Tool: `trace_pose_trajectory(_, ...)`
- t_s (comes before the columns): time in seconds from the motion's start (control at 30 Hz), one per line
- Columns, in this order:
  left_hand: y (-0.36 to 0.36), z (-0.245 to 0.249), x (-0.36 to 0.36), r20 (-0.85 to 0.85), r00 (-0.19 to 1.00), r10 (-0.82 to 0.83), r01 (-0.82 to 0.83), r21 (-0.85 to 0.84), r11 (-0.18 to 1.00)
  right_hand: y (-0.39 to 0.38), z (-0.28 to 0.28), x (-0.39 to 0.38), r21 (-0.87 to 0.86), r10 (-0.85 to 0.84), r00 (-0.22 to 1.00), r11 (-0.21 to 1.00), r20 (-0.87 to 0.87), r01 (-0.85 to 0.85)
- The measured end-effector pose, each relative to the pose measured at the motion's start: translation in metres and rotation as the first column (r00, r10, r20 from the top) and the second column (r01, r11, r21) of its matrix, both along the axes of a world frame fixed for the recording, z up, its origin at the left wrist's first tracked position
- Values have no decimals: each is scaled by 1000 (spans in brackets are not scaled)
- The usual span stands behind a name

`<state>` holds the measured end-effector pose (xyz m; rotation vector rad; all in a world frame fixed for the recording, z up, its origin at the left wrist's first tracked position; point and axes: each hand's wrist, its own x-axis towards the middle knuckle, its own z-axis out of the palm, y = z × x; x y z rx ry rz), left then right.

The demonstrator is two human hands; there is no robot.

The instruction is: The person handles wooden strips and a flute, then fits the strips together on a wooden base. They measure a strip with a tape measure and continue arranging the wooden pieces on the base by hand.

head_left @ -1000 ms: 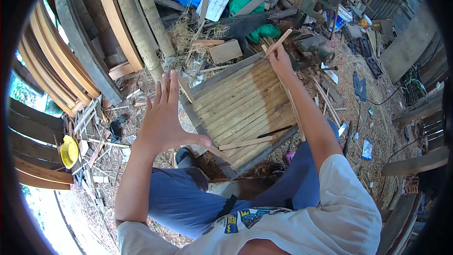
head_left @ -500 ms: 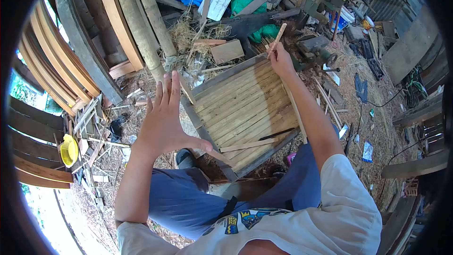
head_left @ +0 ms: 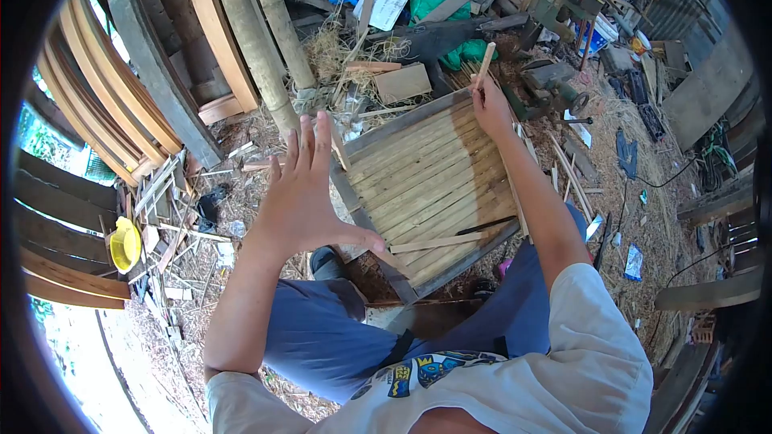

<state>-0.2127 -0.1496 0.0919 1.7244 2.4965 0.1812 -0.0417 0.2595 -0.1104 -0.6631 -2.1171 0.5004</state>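
A framed panel of light wooden slats lies in front of my legs, with a grey wooden border. Raised over its left side, my left hand is open, fingers spread and thumb stretched out to the right, holding nothing. At the panel's far right corner my right hand is closed round a thin wooden stick, which points up and away. A loose light strip and a dark slender tool rest on the near part of the slats.
Tall curved timbers lean at the left, near a yellow plastic bowl. A green metal machine stands beyond the panel's right corner. Wood scraps, shavings and a silvery packet litter the ground.
The whole view has shifted slightly, so the panel and surroundings appear a little farther right. The stick in my right hand points more upright. My left hand stays spread.
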Motion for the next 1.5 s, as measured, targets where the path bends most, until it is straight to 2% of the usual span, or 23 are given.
trace_pose_trajectory(0.23,-3,-3,-2,23,999,-24,24,31,999,1,0,-1,-27,-15,1000,1000,-22,14)
trace_pose_trajectory(0.33,-2,-3,-2,13,1000,-18,18,33,999,0,1,0,-90,-26,1000,996,-2,25)
trace_pose_trajectory(0.67,2,0,-4,24,1000,-15,15,-14,1000,-4,5,1,-88,-3,999,996,-36,0)
trace_pose_trajectory(0.77,5,8,-1,64,998,2,3,-86,996,0,-1,2,-68,0,998,998,-63,-4)
trace_pose_trajectory(1.1,17,2,6,-31,997,-64,63,-53,997,-4,3,2,-89,-20,997,996,-79,13)
trace_pose_trajectory(1.2,22,6,8,-2,999,-36,35,-107,994,2,-3,1,-57,-14,997,998,-76,9)
trace_pose_trajectory(1.5,23,5,-3,-4,1000,1,-2,-124,992,0,0,2,-70,-20,996,997,-85,14)
